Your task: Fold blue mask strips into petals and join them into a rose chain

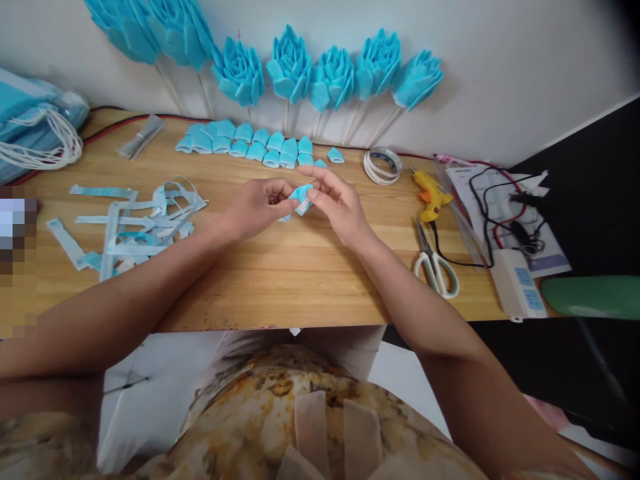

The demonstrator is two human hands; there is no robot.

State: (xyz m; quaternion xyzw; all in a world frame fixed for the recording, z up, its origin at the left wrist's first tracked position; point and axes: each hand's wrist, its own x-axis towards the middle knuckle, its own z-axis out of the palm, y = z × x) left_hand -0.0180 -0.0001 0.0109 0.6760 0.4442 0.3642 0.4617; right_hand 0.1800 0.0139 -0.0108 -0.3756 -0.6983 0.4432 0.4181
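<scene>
Both hands meet over the middle of the wooden table (280, 280). My left hand (255, 207) is closed, its fingers pinching one side of a small folded blue piece of fabric (300, 198). My right hand (336, 203) pinches the other side with thumb and fingertips, the other fingers stretched toward the wall. Just behind the hands lies a row of several finished blue folded petals (250, 147).
Blue fabric flowers on sticks (330, 77) lean on the wall. Cut strips and scraps (135, 220) lie at left, a stack of masks (35, 127) far left. At right are a tape roll (383, 165), a yellow glue gun (430, 195), scissors (436, 263) and a power strip (517, 283).
</scene>
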